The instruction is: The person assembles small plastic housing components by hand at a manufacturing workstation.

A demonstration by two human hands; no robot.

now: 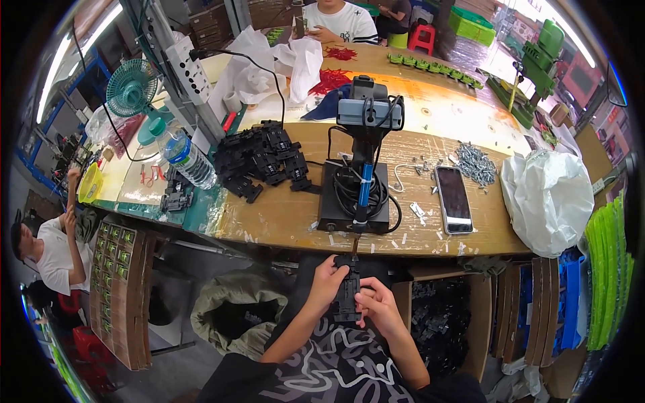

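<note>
Both my hands hold one black plastic part [348, 292] upright over my lap, just below the table's front edge. My left hand [327, 282] grips its left side and my right hand [378, 305] its right side. Right above the part hangs the tip of a blue-handled electric screwdriver [363, 191], which stands in a black stand [354, 198] on the wooden table [282, 215]. A heap of similar black parts [262, 158] lies on the table to the left. Loose silver screws [476, 161] lie at the right.
A phone [453, 199] lies right of the stand, a water bottle [187, 158] left of the heap. A white bag [547, 198] sits at the table's right end. A cardboard box of black parts [447, 322] stands by my right knee, an open sack [235, 319] at my left. Other people sit at the left and far side.
</note>
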